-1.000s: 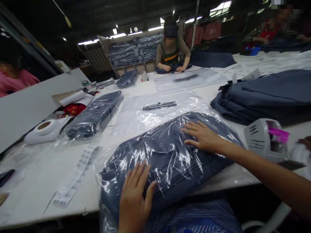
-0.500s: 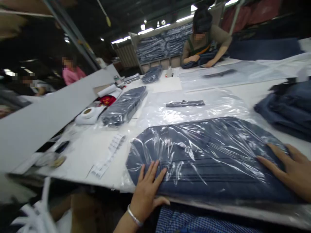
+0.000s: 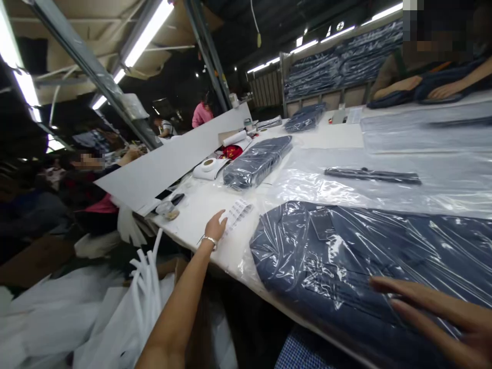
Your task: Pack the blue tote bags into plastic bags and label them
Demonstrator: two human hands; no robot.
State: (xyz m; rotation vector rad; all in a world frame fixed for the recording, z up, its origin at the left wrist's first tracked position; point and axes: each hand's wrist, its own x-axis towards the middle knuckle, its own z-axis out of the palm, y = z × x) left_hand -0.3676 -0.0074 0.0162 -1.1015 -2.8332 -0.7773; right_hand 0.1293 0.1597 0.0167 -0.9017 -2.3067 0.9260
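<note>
A dark blue garment in a clear plastic bag (image 3: 357, 261) lies flat along the near edge of the table, with a dark tag showing under the film near its upper left. Over the bag is my right hand (image 3: 453, 320), its fingers stretched out and holding nothing; whether they press on the film I cannot tell. Farther left, my left hand (image 3: 216, 226) reaches across the tabletop to a white sheet of printed labels (image 3: 239, 212). Its thumb and forefinger are apart at the sheet's left edge. The other left fingers are partly hidden.
Behind the garment lie an empty clear bag (image 3: 303, 177) and a dark zipper-like strip (image 3: 372, 176). A bagged garment bundle (image 3: 258, 163) and a white roll (image 3: 209, 165) sit beside a white partition (image 3: 172, 156). A co-worker's hands (image 3: 446, 91) handle dark fabric at the far right.
My left hand has left the bagged garment and moved left to the label sheet. My right hand remains over the bag. The view has turned left.
</note>
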